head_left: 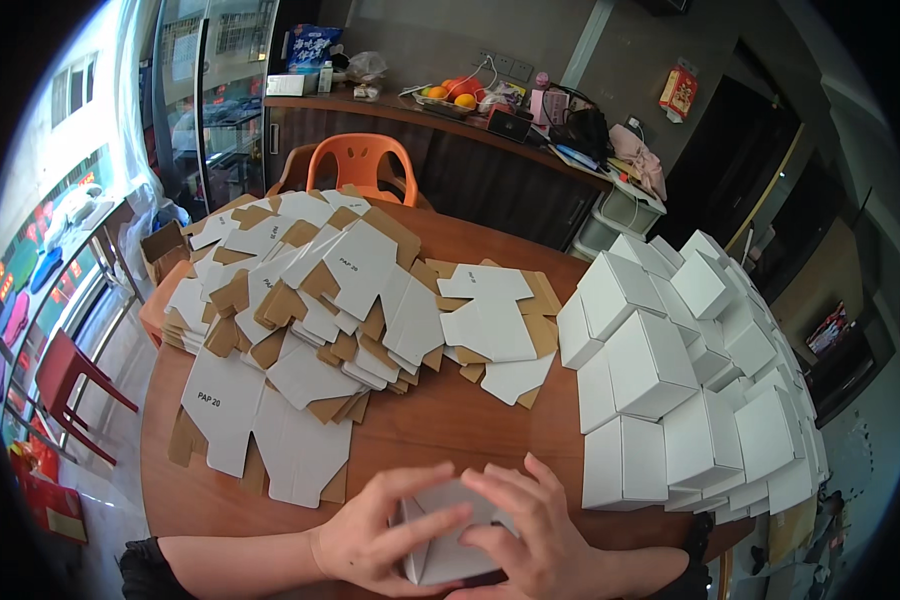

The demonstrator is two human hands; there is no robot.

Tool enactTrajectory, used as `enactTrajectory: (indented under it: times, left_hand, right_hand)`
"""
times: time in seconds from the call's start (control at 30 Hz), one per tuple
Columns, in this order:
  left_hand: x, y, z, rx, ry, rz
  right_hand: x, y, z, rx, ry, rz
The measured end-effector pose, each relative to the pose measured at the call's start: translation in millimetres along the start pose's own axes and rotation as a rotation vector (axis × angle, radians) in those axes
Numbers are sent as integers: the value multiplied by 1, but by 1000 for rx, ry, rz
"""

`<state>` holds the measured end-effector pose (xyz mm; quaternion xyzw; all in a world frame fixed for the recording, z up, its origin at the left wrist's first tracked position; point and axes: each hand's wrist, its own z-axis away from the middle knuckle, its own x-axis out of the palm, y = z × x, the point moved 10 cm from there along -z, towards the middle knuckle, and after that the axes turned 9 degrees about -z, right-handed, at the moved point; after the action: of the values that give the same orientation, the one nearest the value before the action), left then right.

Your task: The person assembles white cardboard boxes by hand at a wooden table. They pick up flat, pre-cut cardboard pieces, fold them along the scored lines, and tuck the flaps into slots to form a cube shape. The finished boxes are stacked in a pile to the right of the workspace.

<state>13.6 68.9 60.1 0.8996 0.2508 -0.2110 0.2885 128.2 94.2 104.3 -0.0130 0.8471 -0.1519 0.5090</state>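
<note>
Holding, seemingly, white box; both hands.

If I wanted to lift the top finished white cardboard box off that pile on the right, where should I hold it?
Probably grip the white cardboard box by two opposite flat side walls, coming from above. It sits on top of the stack, its top face is free, and neighbours crowd its lower sides.

L hand and R hand side by side, fingers curled inward, forearms from lower edge
</note>
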Motion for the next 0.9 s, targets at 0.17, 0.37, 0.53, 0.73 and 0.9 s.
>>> enactTrajectory:
  times: [0.17, 0.37, 0.53, 0.73, 0.9]
  left_hand:
    - [-17, -48, 11, -286, 134, 51]
    - [-2, -83, 31, -591, 205, 462]
    - [21, -52, 16, -279, -96, 377]
    - [13, -58, 10, -298, -63, 206]
    - [14, -55, 7, -248, -29, 340]
  right_hand:
    - [-7, 13, 18, -121, 328, 45]
    - [34, 44, 31, -140, 449, -173]
    - [39, 74, 26, 19, 433, -272]
    - [55, 92, 21, 126, 151, -610]
    - [63, 85, 18, 130, 43, -694]
